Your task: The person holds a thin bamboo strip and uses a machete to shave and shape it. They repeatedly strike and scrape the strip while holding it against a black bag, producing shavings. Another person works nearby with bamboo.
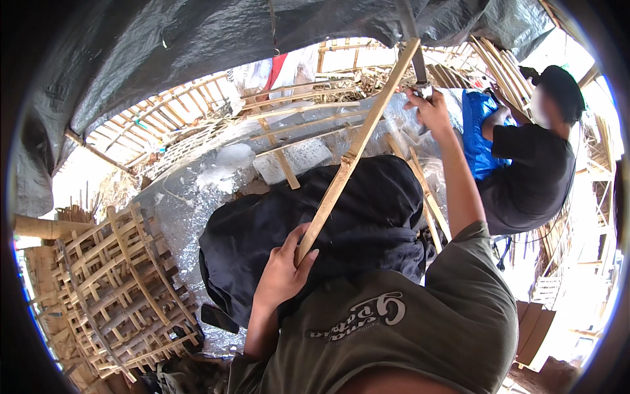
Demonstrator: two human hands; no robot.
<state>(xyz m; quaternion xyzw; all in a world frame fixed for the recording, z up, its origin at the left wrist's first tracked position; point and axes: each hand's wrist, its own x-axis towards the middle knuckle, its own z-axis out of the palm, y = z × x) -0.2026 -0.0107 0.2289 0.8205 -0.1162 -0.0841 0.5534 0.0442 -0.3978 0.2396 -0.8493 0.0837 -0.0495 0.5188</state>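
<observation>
My left hand (283, 274) is closed around the lower end of a long split bamboo strip (351, 157). The strip slants up and to the right across my lap, its far end beside a long knife (418, 62). My right hand (433, 113), arm stretched forward, grips the knife at its handle, and the blade points up and away. In this view the blade crosses close to the strip's tip; whether they touch I cannot tell. Black cloth (315, 203) covers my legs below the strip.
A woven bamboo panel (125, 289) leans at left. Loose bamboo slats (279, 154) and a pale block (292, 159) lie on the grey sheet (177, 197) ahead. At right sits another person (535, 157) in black beside blue plastic (478, 134). A dark tarp (197, 46) hangs overhead.
</observation>
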